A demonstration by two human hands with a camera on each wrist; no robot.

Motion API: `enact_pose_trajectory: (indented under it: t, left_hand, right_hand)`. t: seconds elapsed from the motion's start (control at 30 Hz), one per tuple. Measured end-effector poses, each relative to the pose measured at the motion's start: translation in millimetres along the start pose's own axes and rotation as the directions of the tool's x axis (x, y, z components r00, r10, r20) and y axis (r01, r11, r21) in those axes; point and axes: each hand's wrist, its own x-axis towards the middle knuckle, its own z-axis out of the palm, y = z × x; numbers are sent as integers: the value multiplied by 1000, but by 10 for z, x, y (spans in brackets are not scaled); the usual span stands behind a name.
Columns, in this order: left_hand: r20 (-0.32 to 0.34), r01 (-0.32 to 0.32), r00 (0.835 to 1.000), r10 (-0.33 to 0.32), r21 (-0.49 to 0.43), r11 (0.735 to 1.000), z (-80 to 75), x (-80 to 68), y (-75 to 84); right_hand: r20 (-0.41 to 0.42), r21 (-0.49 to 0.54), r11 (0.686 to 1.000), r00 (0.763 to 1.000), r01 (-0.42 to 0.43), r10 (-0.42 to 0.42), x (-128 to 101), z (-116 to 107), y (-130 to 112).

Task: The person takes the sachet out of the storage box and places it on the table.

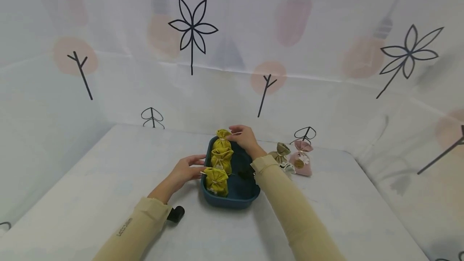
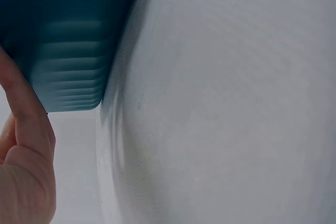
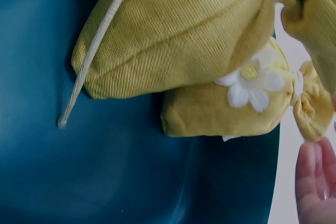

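Observation:
Three yellow drawstring pouches stand in a row along the left side of a blue tray (image 1: 232, 203): a near pouch (image 1: 216, 183), a middle pouch (image 1: 222, 160) and a far pouch (image 1: 222, 143). My right hand (image 1: 245, 138) reaches over the tray, its fingertips right at the gathered top of the far pouch. In the right wrist view, a white flower decorates a yellow pouch (image 3: 199, 111), and loosely extended fingers (image 3: 310, 177) lie beside its ruffled top. My left hand (image 1: 185, 170) is at the tray's left wall, fingers extended along the ribbed side (image 2: 73, 72).
Right of the tray, partly behind the right sleeve, sit a pink pouch (image 1: 301, 160), an olive pouch (image 1: 281, 152) and a pale green pouch top (image 1: 287, 168). A black object (image 1: 176, 214) lies by the left cuff. Patterned white cloth (image 1: 224, 100) hangs behind the table.

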Motion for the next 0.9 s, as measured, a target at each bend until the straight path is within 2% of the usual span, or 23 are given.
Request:
enact_pose_trajectory:
  t: [0.17, 0.3, 0.73, 0.9]
  left_hand:
    - [1, 1, 1000, -1, 6, 1000, 7, 6, 10]
    - [0, 5, 1000, -5, 7, 1000, 10, 6, 16]
    - [3, 1, 1000, -1, 1, 1000, 15, -9, 32]
    - [6, -7, 1000, 8, -7, 1000, -3, 4, 0]
  right_hand:
    - [3, -25, 999, 999, -37, 37, 14, 43, 3]
    - [23, 5, 998, 998, -62, 62, 6, 77, -15]
    - [75, 78, 994, 995, -73, 67, -8, 81, -30]
    - [70, 62, 995, 995, -72, 67, -30, 65, -28]
